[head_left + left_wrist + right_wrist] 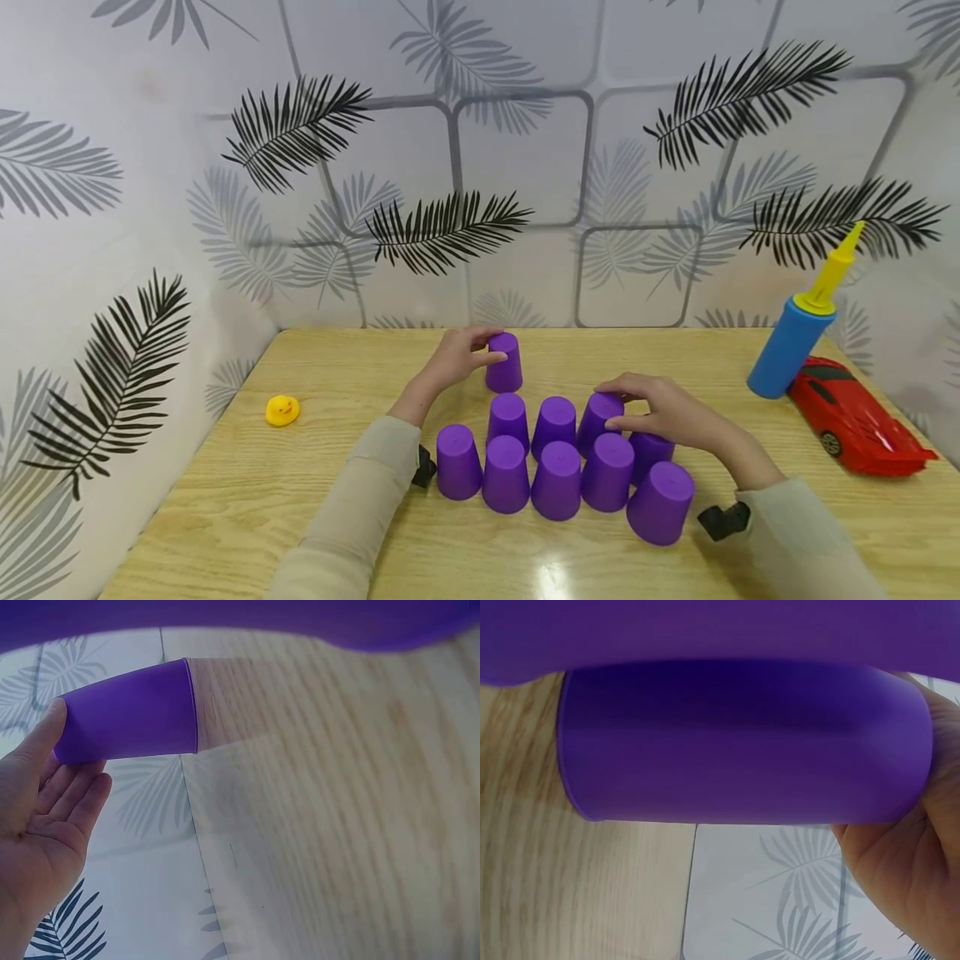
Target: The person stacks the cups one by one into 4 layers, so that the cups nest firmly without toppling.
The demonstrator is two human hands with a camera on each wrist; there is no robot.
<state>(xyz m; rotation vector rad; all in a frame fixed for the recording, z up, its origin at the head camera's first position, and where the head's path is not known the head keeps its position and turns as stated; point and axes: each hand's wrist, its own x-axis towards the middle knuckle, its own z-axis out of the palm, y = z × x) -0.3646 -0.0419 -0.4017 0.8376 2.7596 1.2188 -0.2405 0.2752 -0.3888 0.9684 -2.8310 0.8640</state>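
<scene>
Several purple cups stand upside down on the wooden table in the head view, grouped in two rows. Behind them is a single purple cup [504, 364], which my left hand [459, 360] pinches near its upper end between thumb and fingers. In the left wrist view this cup [127, 712] has its rim at the tabletop. My right hand [663, 408] reaches over the back row and grips another cup [597, 423] by its upper part. One cup [651, 454] sits partly hidden under that hand. Nearest me are front-row cups, including one [556, 482] mid-row and one [662, 504] at the right end.
A yellow toy duck [282, 410] sits on the table [225, 500] at the left. At the right, a blue and yellow hand pump [795, 342] leans by a red toy car [858, 417]. A leaf-patterned wall [525, 275] rises behind the table's back edge.
</scene>
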